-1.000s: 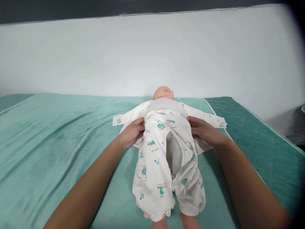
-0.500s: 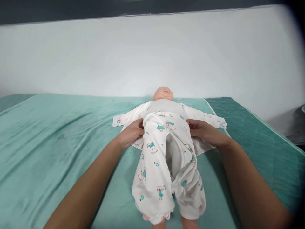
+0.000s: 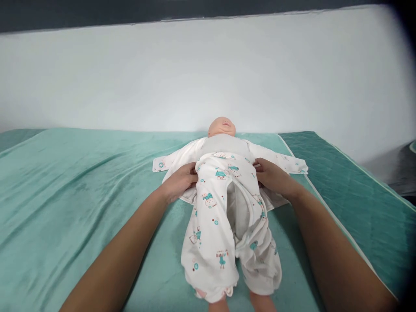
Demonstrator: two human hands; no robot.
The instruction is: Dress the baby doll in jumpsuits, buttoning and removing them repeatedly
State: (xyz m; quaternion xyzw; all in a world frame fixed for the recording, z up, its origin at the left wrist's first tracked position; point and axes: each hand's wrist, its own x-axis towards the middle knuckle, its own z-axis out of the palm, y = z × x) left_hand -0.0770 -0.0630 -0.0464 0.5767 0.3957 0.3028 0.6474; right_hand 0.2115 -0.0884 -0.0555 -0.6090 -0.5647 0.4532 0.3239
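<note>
A baby doll (image 3: 221, 126) lies on its back, head toward the wall and feet toward me. It wears a white long-sleeved top (image 3: 186, 151), arms spread to both sides. White printed baby pants (image 3: 211, 203) cover its legs and reach up to the belly, with a slit at the crotch. My left hand (image 3: 182, 180) is closed on the left edge of the pants' waist, its fingertips partly hidden behind the fabric. At the opposite edge my right hand (image 3: 273, 175) grips the pants too, fingers curled and partly tucked under the cloth.
A light green sheet (image 3: 81, 208) with wrinkles on the left lies under the doll. To the right is a darker green quilted cover (image 3: 351, 195) with a pale border. The white wall (image 3: 195, 78) rises just behind the doll's head. A dark object (image 3: 406, 169) shows at the right edge.
My right hand has shifted slightly inward and up along the pants' side. The left hand stays nearly where it was. The pants' legs sit marginally farther right in view.
</note>
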